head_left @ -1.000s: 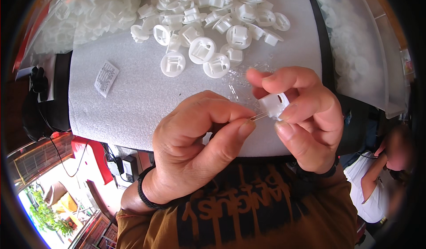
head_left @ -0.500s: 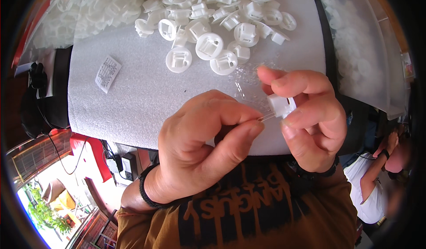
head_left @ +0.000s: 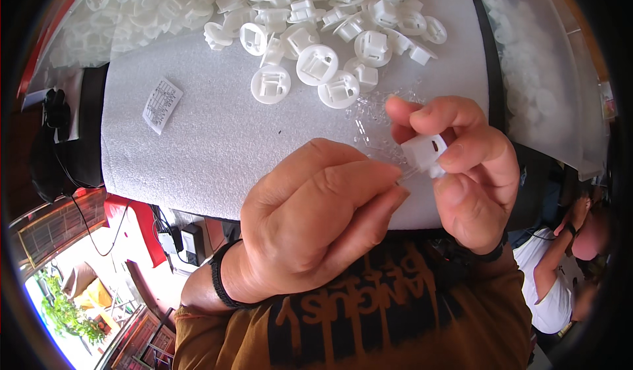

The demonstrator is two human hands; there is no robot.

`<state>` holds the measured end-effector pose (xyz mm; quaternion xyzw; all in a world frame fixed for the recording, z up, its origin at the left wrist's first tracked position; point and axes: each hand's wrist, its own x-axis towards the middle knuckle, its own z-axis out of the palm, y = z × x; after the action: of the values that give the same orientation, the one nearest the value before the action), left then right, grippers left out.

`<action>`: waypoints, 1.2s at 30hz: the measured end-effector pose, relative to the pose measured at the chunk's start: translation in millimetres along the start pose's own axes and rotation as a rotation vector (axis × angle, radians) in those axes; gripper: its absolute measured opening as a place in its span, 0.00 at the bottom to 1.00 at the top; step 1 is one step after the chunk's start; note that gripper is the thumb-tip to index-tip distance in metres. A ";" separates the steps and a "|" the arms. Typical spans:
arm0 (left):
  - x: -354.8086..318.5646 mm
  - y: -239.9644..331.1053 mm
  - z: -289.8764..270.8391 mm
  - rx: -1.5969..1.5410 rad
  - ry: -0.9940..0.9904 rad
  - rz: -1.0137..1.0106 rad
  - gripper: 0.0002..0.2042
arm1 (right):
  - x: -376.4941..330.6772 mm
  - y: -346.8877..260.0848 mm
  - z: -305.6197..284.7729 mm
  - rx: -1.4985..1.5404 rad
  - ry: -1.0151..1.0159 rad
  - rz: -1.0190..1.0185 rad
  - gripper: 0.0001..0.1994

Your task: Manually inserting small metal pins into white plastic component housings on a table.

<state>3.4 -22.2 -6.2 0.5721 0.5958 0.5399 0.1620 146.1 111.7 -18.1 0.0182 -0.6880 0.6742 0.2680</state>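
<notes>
Between the fingers of my right hand (head_left: 471, 165) is a small white plastic part (head_left: 419, 154) with a boxy body and a dark slot in its side. My left hand (head_left: 323, 215) is closed in a pinch at the part's lower left, on a thin clear plastic piece (head_left: 409, 174). Most of that piece is hidden by the fingertips, and I cannot tell whether it sits inside the white part. Beyond my hands lies a pile of similar white round-based parts (head_left: 317, 65). Small clear pieces (head_left: 361, 127) are scattered on the grey foam sheet just past my fingers.
The foam sheet (head_left: 198, 152) covers the table, with a printed paper slip (head_left: 162, 106) on its left. A clear bag of white parts (head_left: 138, 20) sits at the far left. At the right stands a translucent bin (head_left: 547, 73). Another person (head_left: 550, 271) is at the lower right.
My left hand has moved slightly right, closer to the white part, its pinch now covering more of the clear piece. The white part has turned a little in my right hand.
</notes>
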 end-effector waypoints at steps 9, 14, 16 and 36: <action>0.9 -3.3 2.3 -0.090 -0.015 -0.064 0.06 | 0.3 0.5 1.8 -0.039 -0.059 -0.019 0.11; 0.7 5.7 -0.8 -0.128 -0.024 -0.174 0.06 | -2.3 1.2 7.0 0.038 0.012 -0.004 0.13; -0.8 5.2 -3.6 -0.163 -0.048 -0.263 0.05 | -2.7 0.6 8.8 0.071 0.042 -0.003 0.13; 5.6 11.1 -3.8 0.184 -0.060 0.044 0.10 | 0.0 -0.7 5.5 0.030 -0.013 -0.048 0.15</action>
<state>4.3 -21.8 6.8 0.6134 0.6251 0.4689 0.1144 144.4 106.5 -17.2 0.0430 -0.6789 0.6777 0.2793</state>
